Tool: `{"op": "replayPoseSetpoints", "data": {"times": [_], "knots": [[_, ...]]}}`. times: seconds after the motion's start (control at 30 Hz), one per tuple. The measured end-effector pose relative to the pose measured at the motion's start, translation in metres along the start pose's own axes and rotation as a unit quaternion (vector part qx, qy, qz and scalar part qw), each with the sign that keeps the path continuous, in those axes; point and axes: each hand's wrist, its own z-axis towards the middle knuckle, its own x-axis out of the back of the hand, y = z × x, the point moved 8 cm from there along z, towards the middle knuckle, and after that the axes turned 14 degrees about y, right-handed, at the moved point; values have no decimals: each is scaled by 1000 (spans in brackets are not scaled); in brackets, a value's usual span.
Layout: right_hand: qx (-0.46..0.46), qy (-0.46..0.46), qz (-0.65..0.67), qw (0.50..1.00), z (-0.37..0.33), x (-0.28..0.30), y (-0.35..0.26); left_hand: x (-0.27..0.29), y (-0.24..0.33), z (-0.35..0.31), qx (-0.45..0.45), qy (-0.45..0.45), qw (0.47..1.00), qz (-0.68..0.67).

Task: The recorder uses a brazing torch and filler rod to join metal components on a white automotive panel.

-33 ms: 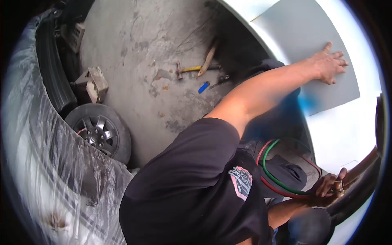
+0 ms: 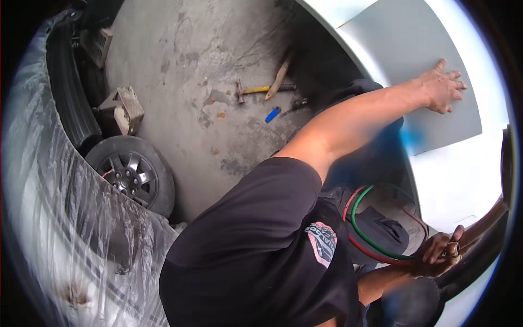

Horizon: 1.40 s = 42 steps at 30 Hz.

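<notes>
My left arm reaches out to the upper right, and my left hand [image 2: 444,90] lies on a grey patch [image 2: 403,49] of a white vehicle body panel [image 2: 447,180], fingers spread. Low on the right, my right hand [image 2: 437,252] is closed around a gas torch [image 2: 451,250], whose brass fitting shows at the fingers. The fingers hide most of its body. A red hose [image 2: 362,243] and a green hose [image 2: 360,229] loop toward that hand.
A hammer [image 2: 256,90] with a yellow and black handle, a wooden piece [image 2: 278,80] and a small blue object [image 2: 272,114] lie on the concrete floor. Leftward are a wheel [image 2: 131,174], a beige box-like part [image 2: 129,111] and a plastic-covered vehicle [image 2: 71,218].
</notes>
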Motion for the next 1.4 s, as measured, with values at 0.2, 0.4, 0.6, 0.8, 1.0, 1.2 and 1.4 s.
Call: {"op": "replayPoseSetpoints", "data": {"times": [0.2, 0.4, 0.6, 0.8, 1.0, 1.2, 1.4], "knots": [[27, -18, -14, 999, 2, -41, 2, 163, -58, -143, 183, 313, 917, -165], [21, -16, -15, 1000, 1, -51, 18, 222, -270, -575, 623, 149, 726, 251], [24, 1, -59, 998, -8, -67, 26, 131, -289, -652, 838, 314, 444, -56], [34, 6, -62, 997, -9, -60, 26, 194, -295, -709, 759, 409, 469, 189], [-52, -7, 13, 999, -25, 2, -1, 301, -256, -653, 523, 316, 726, 316], [17, 84, -7, 996, -19, -40, 39, 305, -175, -403, 456, 296, 839, 22], [52, 118, 31, 991, -46, -32, 9, 168, -18, -89, 174, 84, 975, -108]]}}
